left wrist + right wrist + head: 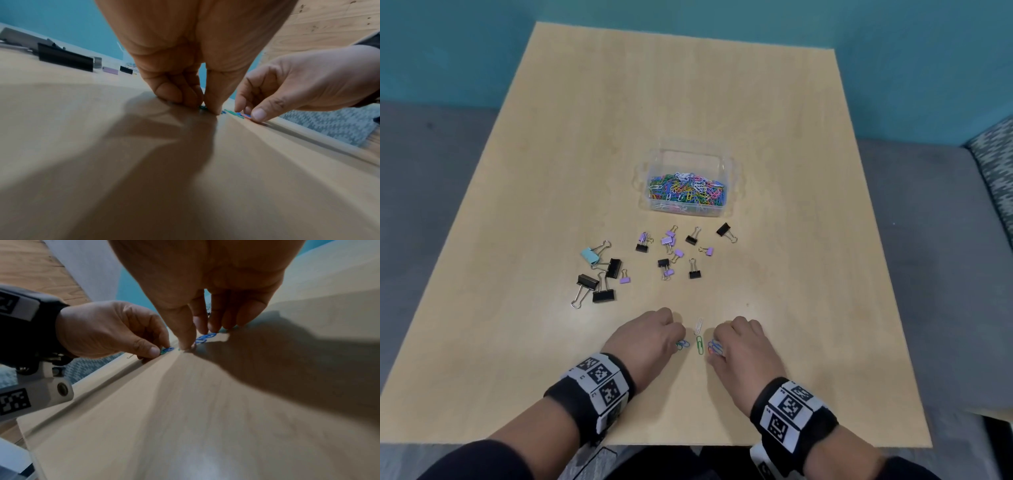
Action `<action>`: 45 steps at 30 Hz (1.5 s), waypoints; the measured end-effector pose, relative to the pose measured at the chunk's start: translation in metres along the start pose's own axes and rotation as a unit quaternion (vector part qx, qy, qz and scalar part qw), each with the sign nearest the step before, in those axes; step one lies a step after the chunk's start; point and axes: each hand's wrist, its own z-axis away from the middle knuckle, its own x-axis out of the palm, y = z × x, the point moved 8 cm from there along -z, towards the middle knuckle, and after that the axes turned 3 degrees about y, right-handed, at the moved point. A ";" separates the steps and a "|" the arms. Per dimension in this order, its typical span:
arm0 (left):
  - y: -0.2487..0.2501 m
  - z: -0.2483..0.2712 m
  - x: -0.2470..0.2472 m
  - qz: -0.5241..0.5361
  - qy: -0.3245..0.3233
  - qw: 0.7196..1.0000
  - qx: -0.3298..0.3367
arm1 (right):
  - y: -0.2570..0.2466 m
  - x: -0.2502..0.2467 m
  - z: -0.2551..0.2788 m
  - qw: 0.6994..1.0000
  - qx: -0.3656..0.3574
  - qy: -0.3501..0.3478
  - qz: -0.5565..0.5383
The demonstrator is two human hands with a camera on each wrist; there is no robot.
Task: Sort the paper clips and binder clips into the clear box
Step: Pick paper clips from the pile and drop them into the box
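My left hand (680,340) pinches a couple of blue and green paper clips (682,344) against the table near its front edge; the left wrist view shows the thumb and fingers (191,99) closed on them. Just to the right, my right hand (714,348) pinches a small bunch of blue and red paper clips (715,346), blue loops (205,337) under its fingertips. A white paper clip (698,325) and a green paper clip (700,345) lie loose between the hands. The clear box (727,161) stands mid-table with many coloured paper clips inside.
Several black, purple and one light-blue binder clips (599,274) lie scattered on the wooden table (688,85) between the box and my hands. Grey floor surrounds the table, with a patterned seat (996,161) at the right.
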 end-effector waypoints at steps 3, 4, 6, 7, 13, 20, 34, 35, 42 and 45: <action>0.002 -0.005 0.002 0.012 -0.029 0.999 -0.024 | -0.001 0.001 -0.006 1.000 0.026 -0.014 -0.008; 0.003 -0.007 0.002 0.013 -0.033 0.999 -0.028 | -0.001 0.002 -0.008 0.999 0.034 -0.018 -0.011; 0.005 -0.012 0.002 0.010 -0.042 0.998 -0.038 | 0.000 0.001 -0.012 0.999 0.040 -0.025 -0.011; 0.006 -0.013 0.002 0.008 -0.047 0.998 -0.043 | -0.001 0.001 -0.013 0.999 0.039 -0.030 -0.009; 0.010 -0.016 0.001 -0.003 -0.048 0.998 -0.052 | -0.006 0.000 -0.019 0.998 0.021 -0.061 0.021; 0.014 -0.012 0.003 -0.023 -0.048 0.996 -0.071 | -0.017 -0.003 -0.017 0.996 -0.033 -0.069 0.042; 0.051 -0.006 0.003 -0.167 -0.017 0.985 0.035 | -0.016 0.001 -0.019 0.993 -0.077 -0.068 0.051; 0.050 -0.006 0.005 -0.168 -0.025 0.985 0.031 | -0.015 -0.001 -0.019 0.994 -0.071 -0.067 0.052; 0.036 -0.006 -0.003 -0.034 -0.007 0.997 -0.071 | -0.006 -0.007 -0.015 0.995 -0.055 -0.047 0.062; 0.035 -0.005 -0.002 -0.034 0.006 0.997 -0.073 | -0.004 -0.001 -0.013 0.990 -0.073 -0.052 0.107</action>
